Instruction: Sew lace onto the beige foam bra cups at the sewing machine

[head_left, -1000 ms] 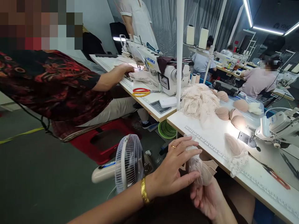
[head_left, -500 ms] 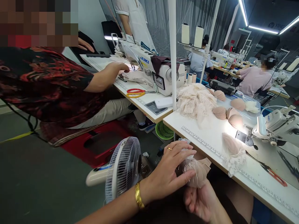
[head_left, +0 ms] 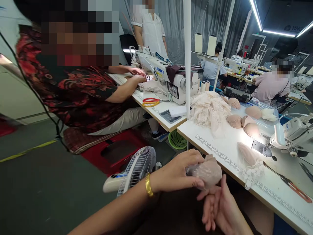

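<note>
**Beige padded cup wrapped in thin crinkled film**: held in the air just off the near edge of the white worktable with a printed ruler strip, above the person's lap.

**Left hand**: clamped on the cup's left end, with fingers curled over the top and one digit pressed along the underside. A gold bangle circles the wrist.

**Right hand**: palm up directly beneath the cup, fingers loosely spread and gripping nothing. The raised fingertip stands just beside the cup's lower right edge; whether it touches cannot be told.

**Change from half a second earlier:**
- The left fingers, then splayed flat over the cup, are now closed on it.
- The right hand, then cradling the cup from below, has let go and sits lower.
- The cup lies more level.

**Surroundings:** a small white desk fan stands left of the left forearm. On the worktable are a loose beige foam cup with lace trim, stacked beige cups, a heap of pale lace and a white sewing machine. At the next table a co-worker in a dark red-patterned top has both hands at a white JUKI sewing machine; earlier only one hand rested there.
</note>
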Tool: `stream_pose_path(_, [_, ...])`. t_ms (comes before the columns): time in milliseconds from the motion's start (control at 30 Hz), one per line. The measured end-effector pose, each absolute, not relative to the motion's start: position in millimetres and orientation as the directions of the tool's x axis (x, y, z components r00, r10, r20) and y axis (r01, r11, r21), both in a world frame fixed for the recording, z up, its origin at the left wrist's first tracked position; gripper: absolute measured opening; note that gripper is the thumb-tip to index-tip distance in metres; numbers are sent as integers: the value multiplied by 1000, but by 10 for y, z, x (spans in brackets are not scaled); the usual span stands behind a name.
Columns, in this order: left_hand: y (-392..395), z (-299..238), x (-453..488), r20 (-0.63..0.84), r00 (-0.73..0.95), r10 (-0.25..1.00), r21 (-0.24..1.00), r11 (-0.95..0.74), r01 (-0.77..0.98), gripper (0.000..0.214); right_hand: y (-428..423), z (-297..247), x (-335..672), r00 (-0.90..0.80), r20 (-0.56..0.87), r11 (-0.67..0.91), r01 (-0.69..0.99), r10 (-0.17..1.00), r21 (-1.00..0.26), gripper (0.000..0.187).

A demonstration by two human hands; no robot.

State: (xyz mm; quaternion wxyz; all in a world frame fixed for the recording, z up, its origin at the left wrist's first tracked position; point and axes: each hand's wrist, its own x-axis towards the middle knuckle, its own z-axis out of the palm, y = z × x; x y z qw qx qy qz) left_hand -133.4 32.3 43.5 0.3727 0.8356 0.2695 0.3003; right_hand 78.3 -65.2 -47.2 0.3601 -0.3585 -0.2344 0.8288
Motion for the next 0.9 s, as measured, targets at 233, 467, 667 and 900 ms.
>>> stream_pose_path(233, [224, 146, -1258, 162, 600, 783, 978, -207, 5, 57, -675, -137, 1071, 225, 32, 41, -37, 974, -998, 44])
stream_pose_path(467, [18, -51, -994, 175, 485, 857, 982, -186, -25, 39, -605, 31, 947, -8, 14, 13, -115, 1000, -993, 36])
stream_pose_path(667, [-16, -53, -893, 299, 310, 903, 952, -306, -27, 25, -600, 37, 957, -68, 9, 4, -65, 998, -998, 32])
stream_pose_path(900, [329, -82, -747, -230, 382, 895, 739, 416, -530, 22, -472, -85, 966, -21, -83, -85, -311, 996, -946, 42])
